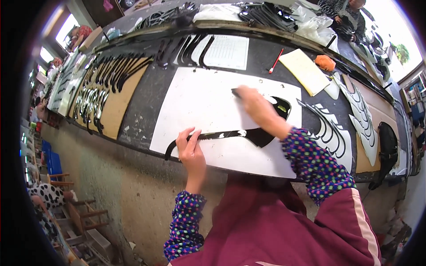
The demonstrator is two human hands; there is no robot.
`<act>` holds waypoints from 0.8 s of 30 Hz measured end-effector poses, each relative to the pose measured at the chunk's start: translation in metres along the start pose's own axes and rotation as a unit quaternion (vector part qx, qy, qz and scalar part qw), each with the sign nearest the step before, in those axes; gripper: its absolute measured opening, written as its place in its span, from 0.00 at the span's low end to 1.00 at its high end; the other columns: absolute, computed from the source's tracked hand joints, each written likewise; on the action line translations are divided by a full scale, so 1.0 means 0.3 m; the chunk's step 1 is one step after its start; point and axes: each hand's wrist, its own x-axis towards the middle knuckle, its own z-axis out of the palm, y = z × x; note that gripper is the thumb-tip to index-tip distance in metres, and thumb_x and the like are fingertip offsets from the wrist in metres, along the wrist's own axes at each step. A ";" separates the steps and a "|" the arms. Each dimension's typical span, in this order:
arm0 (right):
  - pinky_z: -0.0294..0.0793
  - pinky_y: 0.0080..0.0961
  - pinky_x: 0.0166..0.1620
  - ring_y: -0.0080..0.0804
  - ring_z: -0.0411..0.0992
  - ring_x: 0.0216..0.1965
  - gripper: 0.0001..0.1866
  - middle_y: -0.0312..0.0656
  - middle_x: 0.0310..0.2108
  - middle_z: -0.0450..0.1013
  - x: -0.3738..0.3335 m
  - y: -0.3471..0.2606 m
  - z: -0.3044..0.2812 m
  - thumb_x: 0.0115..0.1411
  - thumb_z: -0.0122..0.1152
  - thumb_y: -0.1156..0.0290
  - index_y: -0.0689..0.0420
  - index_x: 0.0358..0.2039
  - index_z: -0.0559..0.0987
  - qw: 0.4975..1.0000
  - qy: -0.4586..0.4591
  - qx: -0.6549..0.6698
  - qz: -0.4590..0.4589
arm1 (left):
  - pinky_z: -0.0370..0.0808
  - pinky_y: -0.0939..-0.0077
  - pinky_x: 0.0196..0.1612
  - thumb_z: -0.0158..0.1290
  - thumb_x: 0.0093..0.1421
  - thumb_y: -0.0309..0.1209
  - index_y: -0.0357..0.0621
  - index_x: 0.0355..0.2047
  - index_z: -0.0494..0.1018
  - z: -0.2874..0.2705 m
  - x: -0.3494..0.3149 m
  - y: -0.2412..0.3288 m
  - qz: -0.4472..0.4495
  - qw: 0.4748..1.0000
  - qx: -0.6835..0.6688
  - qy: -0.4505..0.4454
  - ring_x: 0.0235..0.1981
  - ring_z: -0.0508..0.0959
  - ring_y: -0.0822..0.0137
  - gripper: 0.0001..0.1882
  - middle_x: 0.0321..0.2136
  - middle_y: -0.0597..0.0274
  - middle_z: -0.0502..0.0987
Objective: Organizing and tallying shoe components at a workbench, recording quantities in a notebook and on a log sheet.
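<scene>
A long black curved strip [222,134] lies across a white sheet [208,93] before me, its left end hooked downward. My left hand [191,150] holds the strip near that end, thumb and fingers bent over it. Farther up the sheet, my right hand [257,106] is closed around a small dark piece [236,93], whose tip shows past the fingers; its kind is unclear. Just right of this hand, and partly hidden by it, is a black-edged thing [288,106] with a yellow-green patch inside.
Several black curved strips lie on a brown board [126,95] at left. A printed paper [233,52], red pen [276,61], yellowish pad [304,71] and orange lump [325,62] sit beyond the sheet. White curved pieces [328,133] lie right. People work farther off.
</scene>
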 end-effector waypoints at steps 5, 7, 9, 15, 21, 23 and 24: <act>0.66 0.59 0.51 0.51 0.65 0.56 0.28 0.52 0.52 0.67 -0.089 0.128 -0.277 0.53 0.68 0.57 0.63 0.47 0.70 0.950 -0.121 -0.221 0.186 | 0.72 0.62 0.53 0.54 0.50 0.13 0.39 0.37 0.80 -0.015 0.019 0.025 0.042 0.998 0.034 0.034 0.48 0.74 0.53 0.15 0.42 0.56 0.77; 0.70 0.45 0.49 0.56 0.70 0.47 0.28 0.55 0.45 0.71 -0.081 0.217 -0.301 0.51 0.70 0.55 0.65 0.42 0.73 0.964 -0.104 -0.189 0.153 | 0.74 0.62 0.48 0.54 0.49 0.13 0.39 0.36 0.80 -0.010 0.035 0.062 0.052 0.997 0.025 0.047 0.45 0.76 0.53 0.15 0.41 0.54 0.77; 0.71 0.39 0.45 0.53 0.73 0.42 0.24 0.57 0.37 0.74 -0.020 0.255 -0.383 0.51 0.70 0.57 0.66 0.34 0.76 0.969 -0.186 -0.089 0.137 | 0.74 0.65 0.47 0.54 0.47 0.14 0.38 0.34 0.81 -0.017 0.052 0.120 0.038 0.997 -0.010 0.060 0.43 0.76 0.54 0.14 0.41 0.55 0.78; 0.68 0.18 0.17 0.22 0.69 0.17 0.11 0.39 0.22 0.73 0.313 0.032 -0.721 0.60 0.63 0.68 0.61 0.25 0.75 0.881 -0.371 0.202 0.213 | 0.72 0.69 0.45 0.50 0.47 0.11 0.39 0.31 0.82 -0.107 0.073 0.250 0.055 0.994 -0.033 0.086 0.43 0.74 0.57 0.16 0.39 0.58 0.77; 0.63 0.13 0.16 0.18 0.64 0.15 0.12 0.38 0.21 0.71 0.837 0.039 -1.100 0.61 0.62 0.69 0.62 0.24 0.76 0.916 -0.295 0.214 0.167 | 0.73 0.70 0.41 0.51 0.45 0.11 0.40 0.28 0.83 -0.032 0.172 0.318 0.042 0.995 -0.027 0.087 0.41 0.73 0.58 0.15 0.37 0.60 0.77; 0.70 0.13 0.18 0.20 0.70 0.18 0.09 0.44 0.23 0.73 1.108 0.197 -1.255 0.61 0.60 0.72 0.66 0.33 0.76 0.910 -0.203 0.320 0.170 | 0.74 0.72 0.37 0.51 0.41 0.11 0.41 0.27 0.83 0.034 0.236 0.342 0.042 0.997 -0.022 0.064 0.40 0.73 0.59 0.16 0.36 0.61 0.77; 0.75 0.15 0.19 0.20 0.73 0.19 0.09 0.47 0.24 0.75 1.244 0.324 -1.356 0.62 0.59 0.75 0.69 0.39 0.76 0.893 -0.135 0.392 0.175 | 0.74 0.72 0.37 0.51 0.41 0.11 0.41 0.27 0.83 0.103 0.268 0.337 0.045 0.996 -0.040 0.060 0.40 0.73 0.59 0.16 0.36 0.61 0.77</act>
